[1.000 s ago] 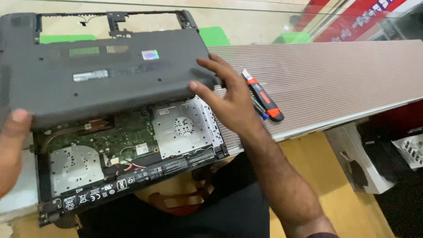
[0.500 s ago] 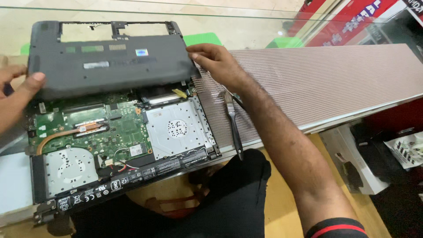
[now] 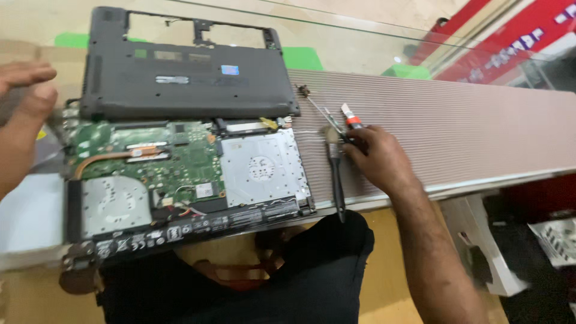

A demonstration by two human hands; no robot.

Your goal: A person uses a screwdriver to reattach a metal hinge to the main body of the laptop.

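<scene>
Screwdriver (image 3: 353, 123) under curled R hand (image 3: 378, 157)

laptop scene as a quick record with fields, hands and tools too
laptop: opened, board, copper pipe and silver drive exposed
cover: grey bottom panel, lying across the far edge of the laptop
left hand: at the left edge beside the laptop, holding nothing visible
right hand: on the ribbed surface, fingers at the tools
brush: dark handle, lying beside the laptop
screwdriver: red and white, tip of it showing by the right hand
tweezers: thin metal, beyond the brush
</scene>
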